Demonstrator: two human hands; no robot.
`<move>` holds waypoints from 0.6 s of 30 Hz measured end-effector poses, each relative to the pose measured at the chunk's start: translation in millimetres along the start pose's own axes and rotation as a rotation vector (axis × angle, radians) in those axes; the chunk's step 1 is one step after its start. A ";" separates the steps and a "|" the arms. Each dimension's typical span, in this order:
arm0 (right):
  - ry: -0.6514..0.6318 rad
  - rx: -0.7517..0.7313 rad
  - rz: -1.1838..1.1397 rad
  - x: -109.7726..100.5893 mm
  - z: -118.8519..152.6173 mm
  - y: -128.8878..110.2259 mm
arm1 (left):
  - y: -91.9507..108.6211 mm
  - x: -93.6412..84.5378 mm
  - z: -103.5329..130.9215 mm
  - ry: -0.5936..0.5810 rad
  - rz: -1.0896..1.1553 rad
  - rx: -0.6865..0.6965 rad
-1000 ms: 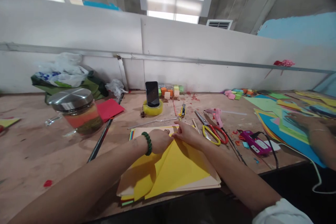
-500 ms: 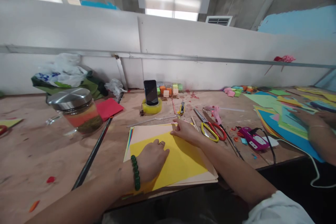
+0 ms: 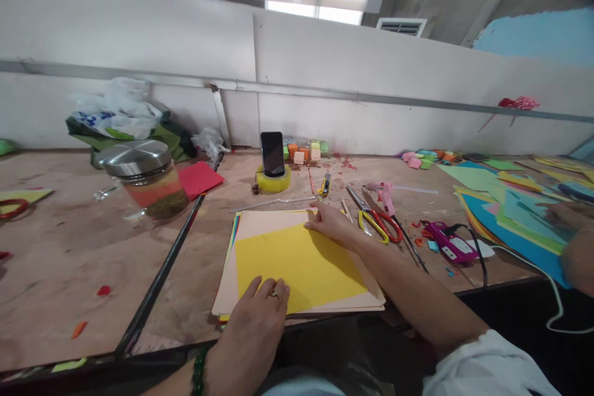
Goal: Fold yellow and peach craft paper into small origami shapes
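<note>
To the left of the frame, bare tabletop [image 3: 197,266] between the yellow sheet [image 3: 301,266] and the glass jar [image 3: 155,182] leaves my left hand [image 3: 253,328] room to pass. Near the centre, the thin rod [image 3: 273,202], the cutter [image 3: 326,184] and the phone [image 3: 273,154] on its tape roll [image 3: 275,182] block my reach forward. Right of centre, scissors [image 3: 368,211], the pink glue gun [image 3: 386,198] and the purple device [image 3: 450,242] crowd the way beside my right hand [image 3: 331,226].
</note>
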State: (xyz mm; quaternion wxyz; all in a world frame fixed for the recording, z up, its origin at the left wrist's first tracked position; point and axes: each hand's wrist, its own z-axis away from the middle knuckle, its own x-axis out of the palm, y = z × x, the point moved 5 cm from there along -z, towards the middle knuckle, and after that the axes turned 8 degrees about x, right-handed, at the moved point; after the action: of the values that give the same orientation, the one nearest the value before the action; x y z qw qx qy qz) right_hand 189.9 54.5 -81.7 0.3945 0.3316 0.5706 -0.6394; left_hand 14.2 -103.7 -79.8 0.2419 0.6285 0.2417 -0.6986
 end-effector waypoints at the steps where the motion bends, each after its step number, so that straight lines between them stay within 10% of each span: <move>1: 0.003 0.000 0.003 -0.1 0.2 0.2 | 0.0 4.8 4.0 0.045 -0.014 0.006; 12: -0.015 -0.017 0.085 1.3 -7.8 2.8 | 3.3 31.4 28.8 0.279 -0.158 0.044; 18: 0.014 -0.220 0.162 -11.9 4.1 -46.5 | 4.4 32.7 28.0 0.241 -0.118 0.034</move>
State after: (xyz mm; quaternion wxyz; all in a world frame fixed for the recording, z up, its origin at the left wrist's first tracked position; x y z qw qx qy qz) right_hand 154.5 53.7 -49.0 0.4749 0.3357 0.6113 -0.5367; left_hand -7.4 -126.2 -109.9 0.1590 0.6966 0.2937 -0.6350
